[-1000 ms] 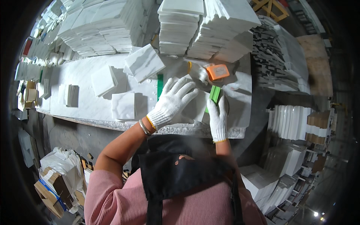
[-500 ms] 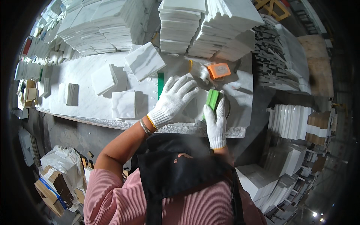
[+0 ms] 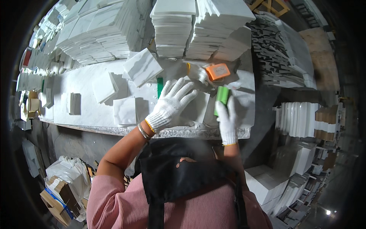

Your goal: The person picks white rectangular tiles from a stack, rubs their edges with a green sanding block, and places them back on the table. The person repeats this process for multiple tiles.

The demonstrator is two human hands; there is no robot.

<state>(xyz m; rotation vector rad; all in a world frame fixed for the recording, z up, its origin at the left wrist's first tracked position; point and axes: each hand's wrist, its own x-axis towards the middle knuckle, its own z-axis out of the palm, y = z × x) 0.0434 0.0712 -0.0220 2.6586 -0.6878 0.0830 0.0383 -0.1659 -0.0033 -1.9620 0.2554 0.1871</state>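
Note:
White knit gloves with yellow cuffs cover both my hands. My left hand [image 3: 173, 103] lies flat with fingers spread on a white stone tile [image 3: 200, 108] near the table's front edge. To the right of that tile, my right hand [image 3: 228, 124] grips a green sanding block [image 3: 222, 94], apart from the tile's right edge; its lower side is hidden by the glove. An orange block [image 3: 218, 71] rests beyond, beside a loose white glove [image 3: 198, 72]. Just past my left hand is a green strip [image 3: 159, 87].
Grey-veined tiles [image 3: 143, 68] lie left of my hands, with a single tile [image 3: 124, 111] nearer the front. Tall tile stacks [image 3: 173, 34] line the table's far side. Dark-edged slabs [image 3: 272, 53] stand at the right, and wrapped bundles [image 3: 63, 171] sit at lower left.
My right hand has moved rightward with the green sanding block, away from the tile. My left hand stays spread on the tile. The whole view has shifted slightly.

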